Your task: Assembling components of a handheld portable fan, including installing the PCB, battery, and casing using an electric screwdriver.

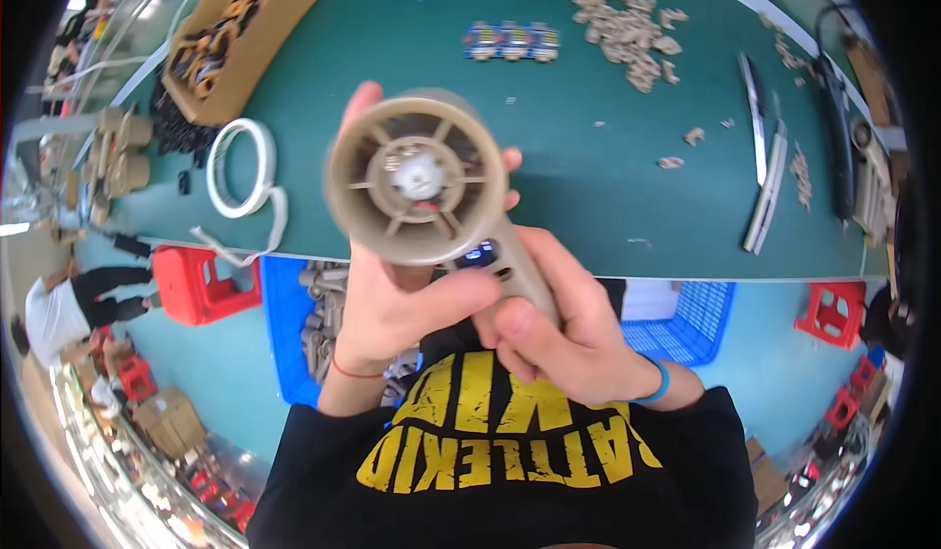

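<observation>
A beige handheld fan is held up in front of me, its round open head facing up at me. Inside its spoked ring sits a silvery motor with a bit of red beside it. A small lit display shows on the handle just below the head. My left hand is closed round the head from behind and beneath, with its thumb on the handle near the display. Wrapped round the lower handle is my right hand. Some fingers of both hands are hidden behind the fan.
On the green table lie a tape roll, a carton of parts, small blue packs, a heap of beige pieces and long thin tools. Blue baskets and red stools stand below.
</observation>
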### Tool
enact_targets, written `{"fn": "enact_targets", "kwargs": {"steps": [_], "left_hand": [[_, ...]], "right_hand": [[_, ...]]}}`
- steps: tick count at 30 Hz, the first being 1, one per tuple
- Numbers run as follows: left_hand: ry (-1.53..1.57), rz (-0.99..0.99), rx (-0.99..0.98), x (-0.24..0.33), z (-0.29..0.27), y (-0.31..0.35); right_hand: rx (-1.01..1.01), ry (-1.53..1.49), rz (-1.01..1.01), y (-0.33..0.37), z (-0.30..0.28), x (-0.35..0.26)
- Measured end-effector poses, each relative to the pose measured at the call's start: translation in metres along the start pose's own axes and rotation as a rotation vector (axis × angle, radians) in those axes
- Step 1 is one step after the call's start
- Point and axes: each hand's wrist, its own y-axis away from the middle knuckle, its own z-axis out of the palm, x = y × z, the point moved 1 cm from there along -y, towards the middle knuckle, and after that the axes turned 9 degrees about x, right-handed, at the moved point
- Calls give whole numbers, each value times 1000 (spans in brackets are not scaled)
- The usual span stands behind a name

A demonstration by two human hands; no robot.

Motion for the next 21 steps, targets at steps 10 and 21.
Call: {"fn": "enact_targets", "kwargs": {"steps": [10, 21], "left_hand": [[-35, -201, 70, -4, 9, 24], [28, -135, -50, -7, 10, -1]], "right_hand": [[410, 903, -481, 13, -38, -47], [684, 792, -516, 0, -84, -43]]}}
